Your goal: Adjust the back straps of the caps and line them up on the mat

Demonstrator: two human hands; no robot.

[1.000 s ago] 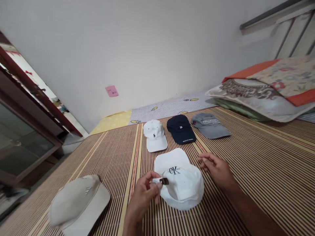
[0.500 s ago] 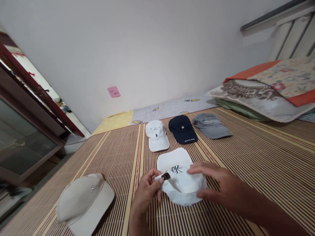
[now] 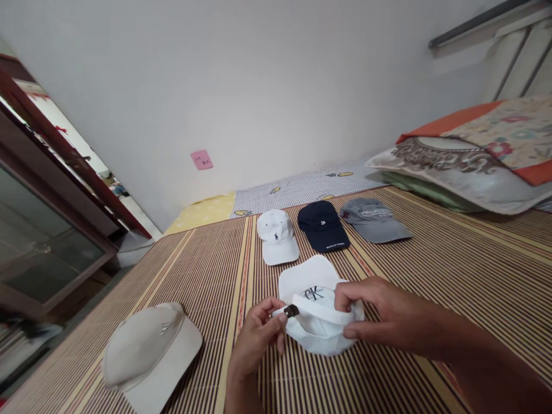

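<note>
A white cap with dark CK letters (image 3: 308, 276) lies on the striped mat (image 3: 215, 287), its brim pointing away from me. My left hand (image 3: 259, 330) pinches the strap end by the dark metal buckle (image 3: 291, 311) at the cap's left side. On the right side, my right hand (image 3: 371, 307) grips the cap's edge, fingers inside the opening and thumb outside.
Behind it lie a white cap (image 3: 276, 233), a navy cap (image 3: 321, 224) and a grey cap (image 3: 373, 218). At the front left is a beige cap (image 3: 146, 351). Pillows (image 3: 452, 172) are stacked at the right, by the wall (image 3: 280, 86).
My right hand's fingers have curled in and closed on the cap's edge, and the white band inside is folded up. My left hand keeps its pinch at the buckle.
</note>
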